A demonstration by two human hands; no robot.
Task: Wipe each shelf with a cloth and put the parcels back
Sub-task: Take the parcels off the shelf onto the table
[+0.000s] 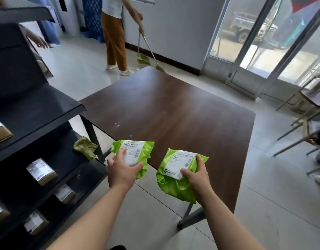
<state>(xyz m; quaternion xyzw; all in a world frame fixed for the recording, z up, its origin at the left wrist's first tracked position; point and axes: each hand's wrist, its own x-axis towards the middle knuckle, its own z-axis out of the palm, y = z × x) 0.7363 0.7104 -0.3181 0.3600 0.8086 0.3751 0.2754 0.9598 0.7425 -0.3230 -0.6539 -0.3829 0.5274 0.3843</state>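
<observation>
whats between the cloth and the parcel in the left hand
A dark table leg runs between the cloth and the parcel held in the left hand, as the head view shows.

Table [182, 109]: dark brown wooden top on dark metal legs, a few pale specks on its surface.
Person [114, 33]: stands beyond the table's far corner in a white top, orange-brown trousers and light shoes.
Broom [151, 51]: long thin handle held by that person, slanting down to the floor near the table's far corner.
Dustpan [143, 59]: green, on a long handle, just beside the broom.
Floor [272, 186]: pale glossy tiles.
Glass door [249, 82]: metal-framed, at the right.
Truck [245, 27]: outside, blurred through the glass.
Chair [310, 98]: metal-legged, at the right edge.
</observation>
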